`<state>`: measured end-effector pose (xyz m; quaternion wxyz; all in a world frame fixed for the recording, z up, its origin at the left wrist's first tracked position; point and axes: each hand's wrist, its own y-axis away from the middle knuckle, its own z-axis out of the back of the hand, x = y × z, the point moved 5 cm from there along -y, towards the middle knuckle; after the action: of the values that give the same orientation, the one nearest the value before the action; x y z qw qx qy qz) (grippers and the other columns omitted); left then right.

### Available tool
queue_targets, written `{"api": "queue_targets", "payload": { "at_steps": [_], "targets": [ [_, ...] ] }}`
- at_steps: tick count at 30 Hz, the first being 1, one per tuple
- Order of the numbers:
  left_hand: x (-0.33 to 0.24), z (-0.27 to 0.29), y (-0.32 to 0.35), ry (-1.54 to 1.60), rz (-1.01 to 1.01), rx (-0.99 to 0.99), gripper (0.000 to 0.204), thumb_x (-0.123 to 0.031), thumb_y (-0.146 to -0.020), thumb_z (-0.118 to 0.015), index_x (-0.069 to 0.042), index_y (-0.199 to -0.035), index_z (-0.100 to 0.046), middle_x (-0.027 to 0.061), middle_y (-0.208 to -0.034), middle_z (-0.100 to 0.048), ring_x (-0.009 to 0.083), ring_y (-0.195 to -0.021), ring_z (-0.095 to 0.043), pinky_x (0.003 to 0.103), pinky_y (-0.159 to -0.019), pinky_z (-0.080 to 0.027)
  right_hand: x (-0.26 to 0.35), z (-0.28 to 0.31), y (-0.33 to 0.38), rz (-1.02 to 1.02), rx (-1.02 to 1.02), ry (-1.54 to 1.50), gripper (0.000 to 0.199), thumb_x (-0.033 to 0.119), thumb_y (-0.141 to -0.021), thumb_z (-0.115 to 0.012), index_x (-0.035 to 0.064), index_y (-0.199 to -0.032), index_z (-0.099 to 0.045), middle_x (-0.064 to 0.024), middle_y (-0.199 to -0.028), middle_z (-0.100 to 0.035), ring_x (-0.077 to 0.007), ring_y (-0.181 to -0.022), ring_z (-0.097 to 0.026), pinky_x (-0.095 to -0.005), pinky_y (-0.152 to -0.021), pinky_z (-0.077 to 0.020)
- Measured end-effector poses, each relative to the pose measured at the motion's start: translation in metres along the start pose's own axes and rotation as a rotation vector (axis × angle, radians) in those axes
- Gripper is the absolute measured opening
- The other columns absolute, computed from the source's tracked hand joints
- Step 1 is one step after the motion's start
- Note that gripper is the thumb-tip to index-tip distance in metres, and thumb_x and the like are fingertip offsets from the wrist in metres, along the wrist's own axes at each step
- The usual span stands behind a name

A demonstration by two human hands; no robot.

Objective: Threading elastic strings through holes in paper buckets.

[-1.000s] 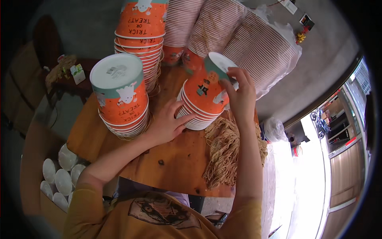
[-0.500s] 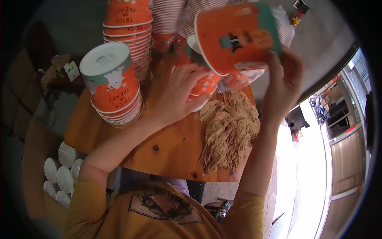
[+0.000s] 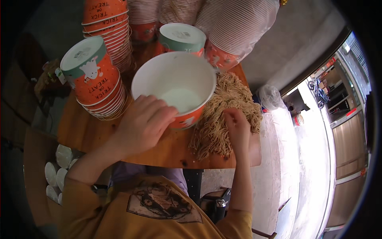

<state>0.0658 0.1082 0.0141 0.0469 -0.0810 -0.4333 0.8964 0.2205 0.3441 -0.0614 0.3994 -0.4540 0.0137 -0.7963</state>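
Note:
An orange paper bucket (image 3: 186,93) with a white inside stands mouth up, tilted toward me, in the middle of the wooden table. My left hand (image 3: 145,121) grips its near-left rim, fingers bent over the edge. Right of the bucket lies a bundle of tan strings (image 3: 219,119). My right hand (image 3: 238,125) is over that bundle with thumb and fingers pinched together; what is between them, if anything, is too small to make out. Behind the bucket, another bucket (image 3: 182,34) sits upside down, its green-edged base up.
At left stands an upside-down bucket stack (image 3: 95,75) with string handles, and a taller stack (image 3: 105,24) behind it. Plastic-wrapped bucket stacks (image 3: 242,28) line the table's far side. White wrapped rolls or cups (image 3: 59,175) fill a box at lower left.
The bucket has come down from the raised right hand and turned mouth up. My left hand now holds its rim. My right hand has let go and moved down to the strings.

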Motion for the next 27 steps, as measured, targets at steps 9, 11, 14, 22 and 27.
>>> {"api": "queue_targets", "payload": {
  "at_steps": [9,11,14,22,27],
  "targets": [
    [0.001,-0.011,0.038,-0.131,0.052,0.239,0.025,-0.008,-0.080,-0.062,-0.002,-0.103,-0.059,0.0071,-0.087,-0.056,0.0234,-0.079,-0.055,0.035,-0.069,-0.043,0.004,-0.041,-0.018,0.390,0.018,0.518,0.008,0.010,-0.084,-0.064,0.0107,-0.092,-0.064,-0.0061,-0.092,-0.055,-0.0285,-0.091,-0.054,-0.0397,-0.077,-0.0483],
    [0.002,-0.013,0.041,-0.125,0.030,0.246,0.025,-0.009,-0.081,-0.062,-0.002,-0.105,-0.059,0.0069,-0.087,-0.056,0.0229,-0.080,-0.054,0.035,-0.069,-0.043,0.003,-0.041,-0.019,0.384,0.007,0.445,0.007,0.009,-0.083,-0.065,0.0100,-0.089,-0.063,-0.0065,-0.091,-0.055,-0.0287,-0.091,-0.054,-0.0400,-0.077,-0.0476],
    [0.001,-0.015,0.040,-0.129,0.055,0.255,0.031,-0.009,-0.080,-0.065,-0.002,-0.109,-0.058,0.0084,-0.094,-0.055,0.0243,-0.084,-0.055,0.036,-0.075,-0.045,0.009,-0.032,-0.018,0.366,-0.035,0.323,0.007,0.006,-0.080,-0.065,0.0089,-0.086,-0.062,-0.0073,-0.091,-0.056,-0.0294,-0.091,-0.054,-0.0402,-0.079,-0.0462],
    [-0.037,-0.023,0.011,0.496,0.171,0.014,0.055,-0.001,-0.077,-0.071,0.000,-0.127,-0.048,0.0174,-0.126,-0.050,0.0359,-0.113,-0.053,0.040,-0.092,-0.048,0.104,-0.006,0.030,0.500,-0.005,0.013,0.017,-0.001,-0.070,-0.067,0.0067,-0.083,-0.060,-0.0088,-0.097,-0.063,-0.0290,-0.091,-0.058,-0.0383,-0.080,-0.0451],
    [-0.038,-0.044,0.030,0.864,0.541,0.051,0.027,0.002,-0.089,-0.057,-0.002,-0.115,-0.053,0.0155,-0.095,-0.059,0.0299,-0.083,-0.061,0.038,-0.072,-0.049,0.128,-0.006,0.059,0.545,0.048,-0.126,0.023,-0.006,-0.069,-0.069,0.0044,-0.087,-0.061,-0.0089,-0.088,-0.063,-0.0264,-0.078,-0.059,-0.0344,-0.069,-0.0479]
  ]
}}
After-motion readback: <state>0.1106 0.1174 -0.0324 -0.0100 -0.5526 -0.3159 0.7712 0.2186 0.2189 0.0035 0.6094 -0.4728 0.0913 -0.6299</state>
